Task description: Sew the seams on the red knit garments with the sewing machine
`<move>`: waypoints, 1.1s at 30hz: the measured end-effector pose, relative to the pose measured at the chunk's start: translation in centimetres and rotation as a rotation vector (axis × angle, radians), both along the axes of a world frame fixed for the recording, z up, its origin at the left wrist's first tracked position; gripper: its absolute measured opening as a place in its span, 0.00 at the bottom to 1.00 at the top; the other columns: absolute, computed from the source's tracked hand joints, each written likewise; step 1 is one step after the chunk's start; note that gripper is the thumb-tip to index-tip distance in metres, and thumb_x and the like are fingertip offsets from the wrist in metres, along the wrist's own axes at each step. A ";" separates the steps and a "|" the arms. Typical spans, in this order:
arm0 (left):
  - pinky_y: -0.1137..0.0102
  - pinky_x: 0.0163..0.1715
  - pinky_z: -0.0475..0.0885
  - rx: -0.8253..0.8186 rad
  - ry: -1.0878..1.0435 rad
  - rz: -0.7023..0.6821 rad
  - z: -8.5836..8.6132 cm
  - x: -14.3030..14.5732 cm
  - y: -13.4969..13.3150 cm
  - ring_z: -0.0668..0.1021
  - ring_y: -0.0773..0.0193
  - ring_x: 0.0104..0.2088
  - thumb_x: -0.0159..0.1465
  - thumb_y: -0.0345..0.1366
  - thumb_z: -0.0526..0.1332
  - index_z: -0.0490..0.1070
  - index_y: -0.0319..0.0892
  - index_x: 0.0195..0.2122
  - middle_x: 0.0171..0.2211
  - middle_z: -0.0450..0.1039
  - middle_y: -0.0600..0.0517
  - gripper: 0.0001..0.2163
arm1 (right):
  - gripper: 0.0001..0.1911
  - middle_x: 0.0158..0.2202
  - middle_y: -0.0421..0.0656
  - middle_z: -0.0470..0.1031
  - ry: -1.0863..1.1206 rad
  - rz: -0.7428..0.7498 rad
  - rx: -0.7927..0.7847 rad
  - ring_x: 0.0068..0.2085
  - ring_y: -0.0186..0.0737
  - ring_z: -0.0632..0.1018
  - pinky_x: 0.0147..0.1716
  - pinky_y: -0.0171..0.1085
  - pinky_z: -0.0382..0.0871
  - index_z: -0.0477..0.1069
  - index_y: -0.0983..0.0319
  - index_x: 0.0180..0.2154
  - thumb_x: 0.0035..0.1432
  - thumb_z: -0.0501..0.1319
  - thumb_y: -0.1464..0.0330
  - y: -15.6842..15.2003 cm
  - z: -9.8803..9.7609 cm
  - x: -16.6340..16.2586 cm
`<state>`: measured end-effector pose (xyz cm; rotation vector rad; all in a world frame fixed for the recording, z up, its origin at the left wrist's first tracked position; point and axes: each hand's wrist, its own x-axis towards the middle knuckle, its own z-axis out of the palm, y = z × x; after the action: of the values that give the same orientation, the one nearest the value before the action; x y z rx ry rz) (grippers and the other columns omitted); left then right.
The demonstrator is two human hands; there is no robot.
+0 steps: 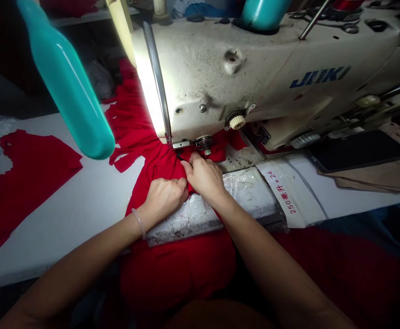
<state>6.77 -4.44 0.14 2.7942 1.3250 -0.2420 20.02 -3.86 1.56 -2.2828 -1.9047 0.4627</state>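
Red fabric (152, 160) lies gathered under the needle area of a white sewing machine (193, 68). My left hand (165, 196), with a pale bracelet at the wrist, is closed in a fist on the cloth just in front of the needle. Right beside it my right hand (205, 176) is closed too, thumb and fingers pinching the same cloth near the presser foot. Its fingertips are partly hidden by the machine's tension part (205, 144). More red cloth hangs over the table's front edge below both hands.
A teal lamp-like handle (72, 91) hangs at upper left, close to the machine head. A separate red fabric piece (31, 178) lies on the white table (93, 214). At right, a dark phone (360, 151) rests on brown paper pieces (374, 180).
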 end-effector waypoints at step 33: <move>0.63 0.41 0.71 0.207 -0.446 0.093 -0.1 -2.6 6.6 0.76 0.52 0.43 0.67 0.36 0.59 0.73 0.38 0.48 0.41 0.74 0.44 0.11 | 0.19 0.38 0.46 0.80 -0.181 0.188 0.069 0.38 0.50 0.81 0.29 0.37 0.54 0.68 0.60 0.51 0.70 0.51 0.55 -2.5 -0.2 3.1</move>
<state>4.18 2.16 0.07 2.6970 1.4192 0.5188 23.10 -6.41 1.34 -2.1792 -2.1956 0.2118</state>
